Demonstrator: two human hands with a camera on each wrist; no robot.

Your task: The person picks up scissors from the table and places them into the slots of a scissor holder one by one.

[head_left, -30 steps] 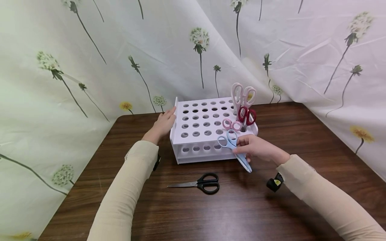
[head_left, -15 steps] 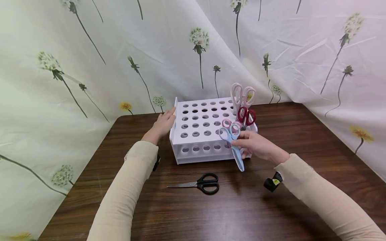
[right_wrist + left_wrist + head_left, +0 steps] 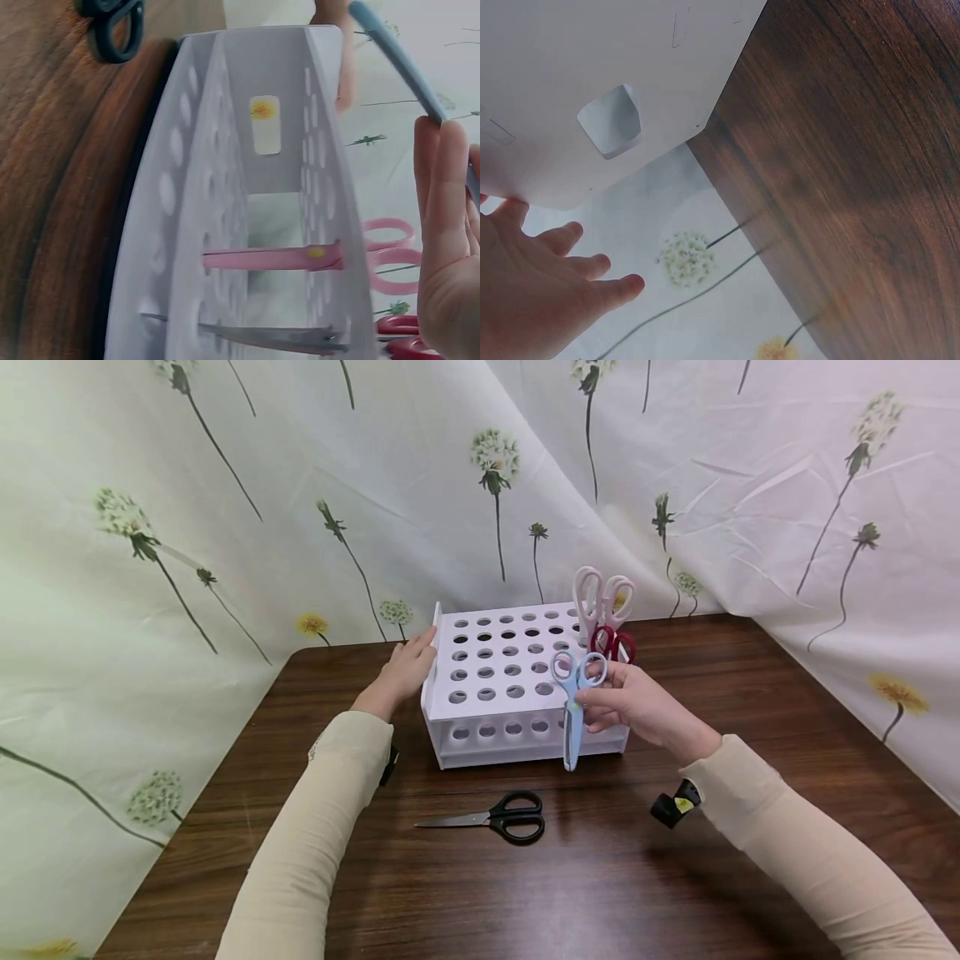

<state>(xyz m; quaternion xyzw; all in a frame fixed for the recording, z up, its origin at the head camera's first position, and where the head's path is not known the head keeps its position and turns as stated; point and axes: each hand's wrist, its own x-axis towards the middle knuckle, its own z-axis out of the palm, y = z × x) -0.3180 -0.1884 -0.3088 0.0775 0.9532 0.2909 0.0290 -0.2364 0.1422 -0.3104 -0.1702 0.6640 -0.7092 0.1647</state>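
Note:
My right hand (image 3: 637, 706) pinches light blue scissors (image 3: 572, 727) just below their finger loops. They hang nearly upright, blades down, in front of the white perforated rack (image 3: 472, 708). My left hand (image 3: 405, 667) rests at the rack's left side panel; in the left wrist view its fingers (image 3: 619, 292) spread loosely, one tip at the panel's edge. Pale pink-white scissors (image 3: 589, 628) and red-handled ones stand in the rack's right end. Pink scissors (image 3: 277, 259) pass through its holes in the right wrist view, largely hidden behind my right hand in the head view.
Black-handled scissors (image 3: 465, 820) lie on the brown wooden table (image 3: 420, 893) in front of the rack, blades pointing left. A white cloth (image 3: 420, 485) printed with dandelions hangs behind the table.
My right hand has moved up and left with the blue scissors, whose blades have swung from pointing down-right to nearly straight down. My left hand stays at the rack.

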